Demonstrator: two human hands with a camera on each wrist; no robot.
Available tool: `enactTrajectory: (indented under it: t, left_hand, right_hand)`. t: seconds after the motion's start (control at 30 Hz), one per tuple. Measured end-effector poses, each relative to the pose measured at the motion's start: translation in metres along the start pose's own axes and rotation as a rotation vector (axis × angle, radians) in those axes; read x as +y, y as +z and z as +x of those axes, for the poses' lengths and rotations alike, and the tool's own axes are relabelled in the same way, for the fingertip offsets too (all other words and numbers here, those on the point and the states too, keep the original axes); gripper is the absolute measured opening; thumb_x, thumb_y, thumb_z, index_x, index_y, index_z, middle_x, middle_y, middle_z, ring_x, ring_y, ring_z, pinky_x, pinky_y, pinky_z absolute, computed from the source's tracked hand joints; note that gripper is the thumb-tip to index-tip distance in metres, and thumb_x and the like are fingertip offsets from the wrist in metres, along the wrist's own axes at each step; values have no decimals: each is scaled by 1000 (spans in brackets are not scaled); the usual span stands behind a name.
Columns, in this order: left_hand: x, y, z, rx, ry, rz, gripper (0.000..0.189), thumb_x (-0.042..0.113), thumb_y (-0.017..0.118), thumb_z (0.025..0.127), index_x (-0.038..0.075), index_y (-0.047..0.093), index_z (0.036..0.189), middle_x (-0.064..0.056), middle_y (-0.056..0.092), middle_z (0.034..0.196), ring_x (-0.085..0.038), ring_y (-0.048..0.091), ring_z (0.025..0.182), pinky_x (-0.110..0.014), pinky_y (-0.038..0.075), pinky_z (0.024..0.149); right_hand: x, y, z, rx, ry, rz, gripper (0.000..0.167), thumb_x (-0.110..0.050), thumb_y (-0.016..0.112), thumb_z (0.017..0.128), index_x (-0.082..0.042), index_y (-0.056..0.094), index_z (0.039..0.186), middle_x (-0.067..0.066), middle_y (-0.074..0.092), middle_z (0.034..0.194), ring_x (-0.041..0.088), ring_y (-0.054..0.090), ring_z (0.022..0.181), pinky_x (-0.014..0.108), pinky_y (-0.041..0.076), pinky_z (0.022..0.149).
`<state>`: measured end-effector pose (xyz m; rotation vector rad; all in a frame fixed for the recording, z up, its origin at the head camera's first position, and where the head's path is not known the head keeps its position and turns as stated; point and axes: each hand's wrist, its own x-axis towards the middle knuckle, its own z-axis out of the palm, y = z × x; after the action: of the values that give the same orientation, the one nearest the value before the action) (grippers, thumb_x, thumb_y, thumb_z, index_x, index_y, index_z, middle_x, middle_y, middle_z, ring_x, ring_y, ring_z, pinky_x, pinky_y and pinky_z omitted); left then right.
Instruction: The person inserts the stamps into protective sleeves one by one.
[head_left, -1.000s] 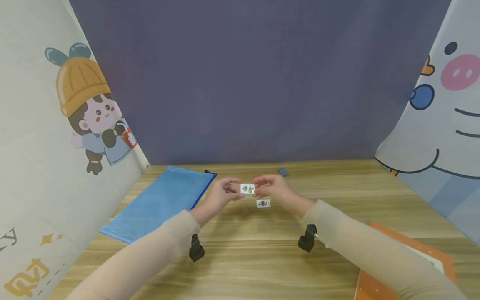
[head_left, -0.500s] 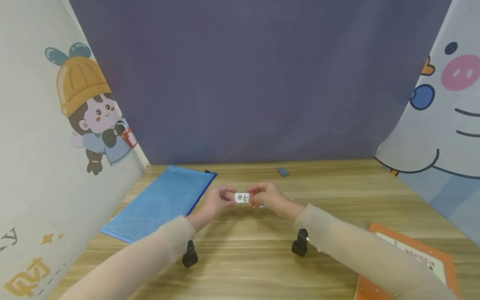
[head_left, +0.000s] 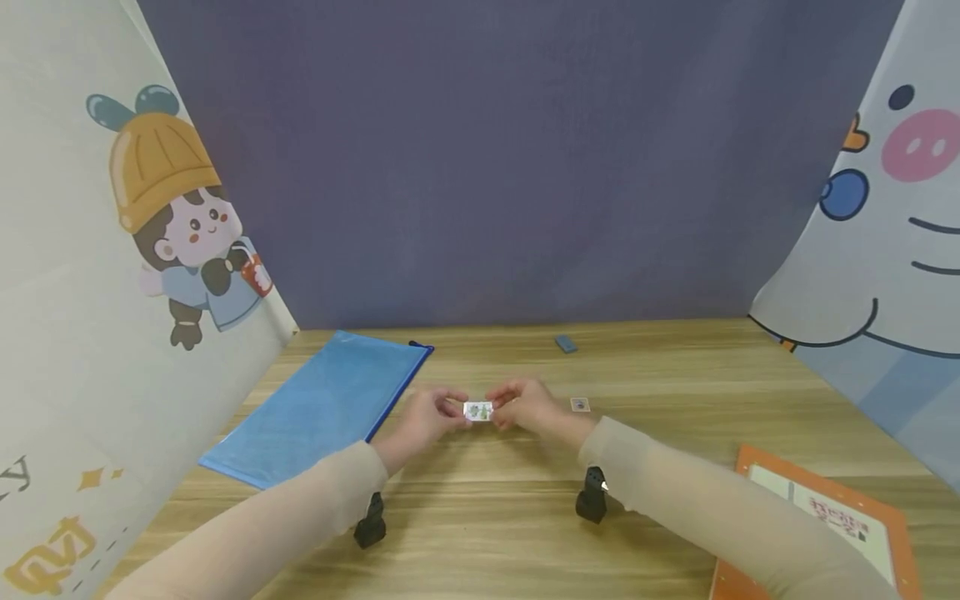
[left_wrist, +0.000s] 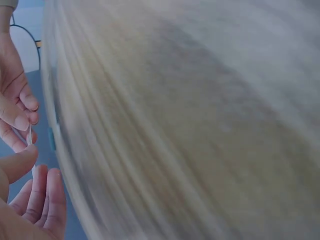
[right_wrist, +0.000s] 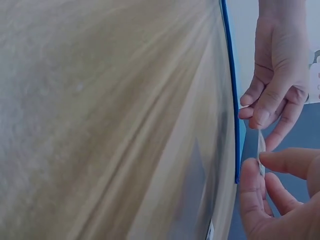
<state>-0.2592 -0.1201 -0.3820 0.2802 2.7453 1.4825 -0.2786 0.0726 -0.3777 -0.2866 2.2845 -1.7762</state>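
A small white card with a green plant-like print is held level between both hands over the table. My left hand pinches its left end between thumb and fingers. The right hand pinches the opposite end. From the side, the card appears as a thin pale strip between the fingertips in the right wrist view; the left wrist view shows it edge-on too. Another small card, with a dark picture, lies on the table just right of the right hand.
A blue zip pouch lies on the wooden table at the left. Toward the back is a small blue-grey block. An orange-bordered flat item with red characters lies under the right forearm. Printed cloths and a dark backdrop surround the table.
Both hands have come nearer and slightly left with the held card, lower in the head view. A table card seen below the right hand is now covered; another shows right of it.
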Motion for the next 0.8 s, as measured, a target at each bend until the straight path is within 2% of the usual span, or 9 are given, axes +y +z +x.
enactTrajectory:
  t: [0.2,0.33,0.6,0.8]
  left_hand:
    - [-12,2,-4,3,27,39,32,3,78,78,4,69,109,-4,69,77,-11,61,68,-22,51,59]
    - [-18,5,-4,25,54,74,32,2,80,75,1,69,106,-3,69,75,-9,59,66,-21,50,59]
    - [-16,6,-5,51,37,88,33,-2,82,71,-2,70,101,-5,67,74,-10,57,65,-23,49,61]
    - [-15,5,-8,51,43,104,29,-2,83,70,-2,72,96,-7,67,79,-12,56,71,-23,49,63]
  right_hand:
    - [4,7,2,18,28,-37,38,14,68,72,7,65,109,15,65,92,13,59,66,22,57,62]
    - [6,14,4,44,48,-46,38,17,69,69,8,66,107,15,66,89,13,58,63,23,57,59]
    - [8,20,5,39,62,-106,36,16,71,69,9,67,104,16,67,91,14,60,67,24,58,60]
    - [9,23,6,29,45,-165,31,14,73,68,7,69,98,13,68,86,12,59,64,22,57,59]
